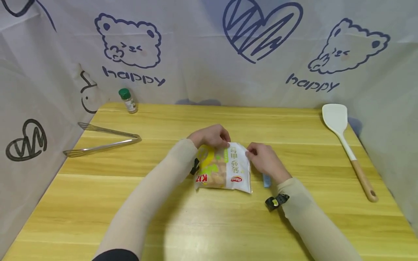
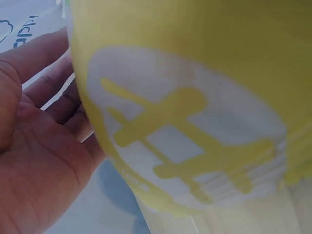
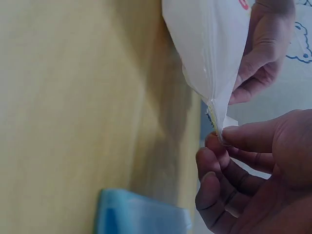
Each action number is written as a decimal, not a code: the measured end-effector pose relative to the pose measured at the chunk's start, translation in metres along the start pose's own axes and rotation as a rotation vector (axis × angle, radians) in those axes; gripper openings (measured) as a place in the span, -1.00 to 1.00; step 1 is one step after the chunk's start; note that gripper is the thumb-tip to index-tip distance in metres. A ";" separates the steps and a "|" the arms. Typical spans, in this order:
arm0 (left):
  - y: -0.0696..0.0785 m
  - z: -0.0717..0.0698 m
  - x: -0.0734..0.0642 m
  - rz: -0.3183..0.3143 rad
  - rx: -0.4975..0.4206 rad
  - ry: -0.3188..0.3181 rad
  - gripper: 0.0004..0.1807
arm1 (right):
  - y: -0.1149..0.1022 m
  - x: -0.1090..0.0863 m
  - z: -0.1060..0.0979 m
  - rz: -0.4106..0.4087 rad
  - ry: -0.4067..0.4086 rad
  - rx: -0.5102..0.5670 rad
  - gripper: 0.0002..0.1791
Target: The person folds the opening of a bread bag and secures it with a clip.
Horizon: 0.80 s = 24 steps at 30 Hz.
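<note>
Between the two hands stands a yellow and white food packet (image 1: 222, 168), printed with lettering; light brown pieces show on its front. My left hand (image 1: 210, 136) grips the packet's top edge from behind, fingers bent over it. At the upper right corner, my right hand (image 1: 266, 159) pinches the packet between thumb and forefinger. The right wrist view shows this pinched corner of the packet (image 3: 209, 53) closely, the other fingers curled loosely below. In the left wrist view the packet's yellow face (image 2: 234, 73) fills most of the picture and hides the left fingertips.
A small light blue object (image 1: 266, 180), partly hidden, lies by the right wrist. Metal tongs (image 1: 104, 145) lie at left, below a green-capped shaker bottle (image 1: 128, 101). A white spatula (image 1: 347, 145) with a wooden handle lies at right. Cloth-covered walls (image 1: 202, 72) edge the wooden table (image 1: 212, 224).
</note>
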<state>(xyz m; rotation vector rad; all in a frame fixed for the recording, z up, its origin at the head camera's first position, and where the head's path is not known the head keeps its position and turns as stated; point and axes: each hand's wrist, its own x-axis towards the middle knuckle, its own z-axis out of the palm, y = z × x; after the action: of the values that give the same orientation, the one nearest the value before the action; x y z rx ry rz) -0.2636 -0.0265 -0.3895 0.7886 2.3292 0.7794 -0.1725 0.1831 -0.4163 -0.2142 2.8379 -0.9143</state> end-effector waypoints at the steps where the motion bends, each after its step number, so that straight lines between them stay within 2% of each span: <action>1: 0.000 0.000 0.000 0.000 0.001 0.006 -0.81 | 0.000 -0.001 -0.001 -0.004 0.002 0.008 -0.83; 5: 0.000 0.000 -0.004 0.003 0.014 0.030 -0.82 | -0.005 -0.003 -0.004 -0.018 0.036 0.044 -0.82; 9: 0.003 -0.003 -0.009 0.037 0.009 0.058 -0.81 | -0.010 -0.006 -0.008 -0.040 0.098 0.063 -0.82; 12: 0.004 -0.005 -0.013 0.072 -0.035 0.085 -0.81 | -0.013 -0.008 -0.011 -0.039 0.125 0.083 -0.81; 19: 0.006 -0.005 -0.023 0.110 -0.164 0.156 -0.85 | -0.021 -0.013 -0.018 -0.029 0.174 0.179 -0.78; 24: 0.009 -0.006 -0.029 0.158 -0.218 0.173 -0.87 | -0.024 -0.015 -0.021 -0.050 0.194 0.213 -0.77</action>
<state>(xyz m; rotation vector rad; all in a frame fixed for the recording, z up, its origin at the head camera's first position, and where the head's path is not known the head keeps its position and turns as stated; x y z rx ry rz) -0.2446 -0.0423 -0.3705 0.8438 2.2981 1.1916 -0.1596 0.1783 -0.3834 -0.1795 2.8878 -1.3053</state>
